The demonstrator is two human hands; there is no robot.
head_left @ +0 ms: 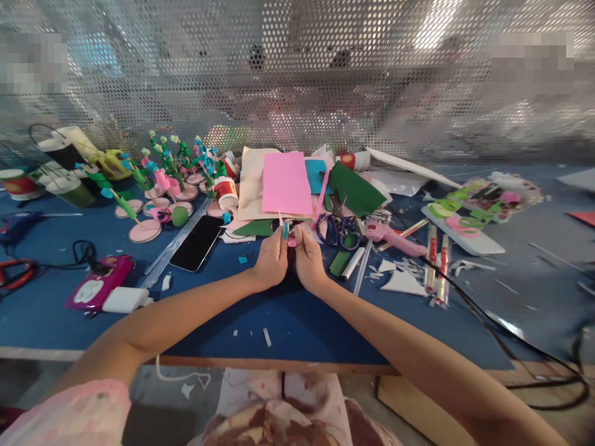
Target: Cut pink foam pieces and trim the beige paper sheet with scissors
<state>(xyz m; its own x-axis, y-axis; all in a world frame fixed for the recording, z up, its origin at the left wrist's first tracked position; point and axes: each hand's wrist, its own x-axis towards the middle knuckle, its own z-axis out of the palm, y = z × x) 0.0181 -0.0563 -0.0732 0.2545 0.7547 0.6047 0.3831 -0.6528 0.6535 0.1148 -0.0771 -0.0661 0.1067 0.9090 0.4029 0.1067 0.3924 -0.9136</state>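
Observation:
My left hand (272, 259) and my right hand (310, 259) meet over the blue table, fingertips pinched together. A small pink paper piece (292, 242) shows between the two sets of fingers. At my left fingertips a small teal piece (285, 230) stands up, with a thin pale tip (280, 218) beside it. Fingers cover most of what is held. Just beyond the hands lies a pink sheet (286, 184) on a cream sheet (251, 186). Blue-handled scissors (331, 230) lie to the right of my right hand.
Paper plants on round pink bases (145, 231) stand at the left, near a black phone (198, 243) and a magenta power box (100, 284). Rightward are a pink glue gun (395, 239), glue stick packs (442, 266), a dark cable (458, 294) and white scraps (403, 282). Perforated metal (297, 93) rises behind.

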